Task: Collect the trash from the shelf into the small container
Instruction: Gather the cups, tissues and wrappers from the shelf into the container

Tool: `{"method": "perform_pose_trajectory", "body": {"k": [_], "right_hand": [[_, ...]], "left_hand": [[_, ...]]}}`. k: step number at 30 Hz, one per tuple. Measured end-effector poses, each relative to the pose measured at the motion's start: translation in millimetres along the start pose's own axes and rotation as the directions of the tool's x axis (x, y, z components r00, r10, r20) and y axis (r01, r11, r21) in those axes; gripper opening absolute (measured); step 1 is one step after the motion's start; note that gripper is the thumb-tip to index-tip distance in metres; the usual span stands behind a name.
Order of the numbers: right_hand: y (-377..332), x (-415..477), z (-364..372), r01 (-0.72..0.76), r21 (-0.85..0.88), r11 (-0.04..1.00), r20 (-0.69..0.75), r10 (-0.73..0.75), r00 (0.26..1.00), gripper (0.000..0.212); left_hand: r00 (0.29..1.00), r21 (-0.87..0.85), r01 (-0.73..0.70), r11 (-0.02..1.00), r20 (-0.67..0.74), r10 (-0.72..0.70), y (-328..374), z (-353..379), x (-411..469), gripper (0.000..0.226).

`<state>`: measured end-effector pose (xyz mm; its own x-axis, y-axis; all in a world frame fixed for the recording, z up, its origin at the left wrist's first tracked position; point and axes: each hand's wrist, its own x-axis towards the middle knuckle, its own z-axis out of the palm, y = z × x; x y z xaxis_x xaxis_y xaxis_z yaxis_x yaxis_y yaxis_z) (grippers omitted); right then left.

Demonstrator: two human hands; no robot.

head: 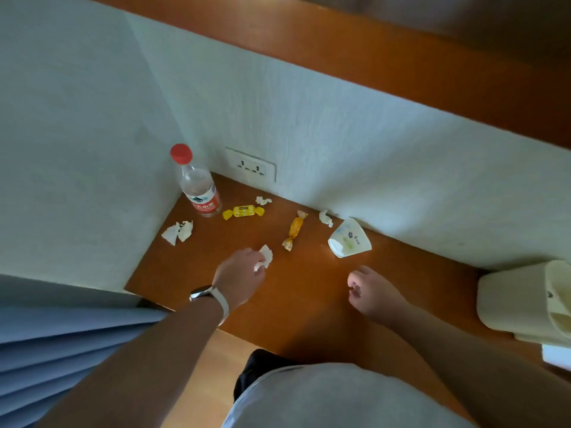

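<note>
The left hand (pixel 239 274) was pinched on a crumpled paper scrap (pixel 264 257) near the middle of the shelf (pixel 309 291), presumably to lift it clear for disposal. The right hand (pixel 369 291) hovered over the shelf's front half, fingers loosely curled and holding nothing, apparently ready for the next piece.

Uncollected trash lay beyond: an orange candy wrapper (pixel 294 230), a yellow candy wrapper (pixel 243 211), a paper wad (pixel 263 200) by the back edge, another wad (pixel 326 218) beside a tipped paper cup (pixel 349 239), and torn paper (pixel 179 232) at the left edge. A bottle (pixel 197 183) stood upright in the back-left corner.

The small container (pixel 522 299) lay on its side at the shelf's right end; its contents could not be determined.
</note>
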<state>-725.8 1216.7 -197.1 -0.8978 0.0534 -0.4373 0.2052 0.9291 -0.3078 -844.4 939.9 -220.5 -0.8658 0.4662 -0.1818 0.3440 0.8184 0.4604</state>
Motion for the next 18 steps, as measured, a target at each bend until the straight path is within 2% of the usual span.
{"method": "perform_pose_trajectory", "body": {"k": [5, 9, 18], "right_hand": [[15, -26, -18, 0.014, 0.072, 0.997, -0.147, -0.003, 0.989, 0.007], [34, -55, -34, -0.019, 0.124, 0.992, -0.243, 0.049, 0.969, 0.001], [108, -129, -73, -0.062, 0.255, 0.965, -0.404, 0.164, 0.900, 0.007]], "left_hand": [[0.990, -0.045, -0.136, 0.990, -0.054, 0.134, 54, -1, 9, 0.014], [0.970, -0.084, -0.233, 0.969, -0.090, 0.225, 110, -1, 11, 0.012], [0.921, -0.106, -0.387, 0.916, 0.008, 0.390, 244, 17, 8, 0.014]]}}
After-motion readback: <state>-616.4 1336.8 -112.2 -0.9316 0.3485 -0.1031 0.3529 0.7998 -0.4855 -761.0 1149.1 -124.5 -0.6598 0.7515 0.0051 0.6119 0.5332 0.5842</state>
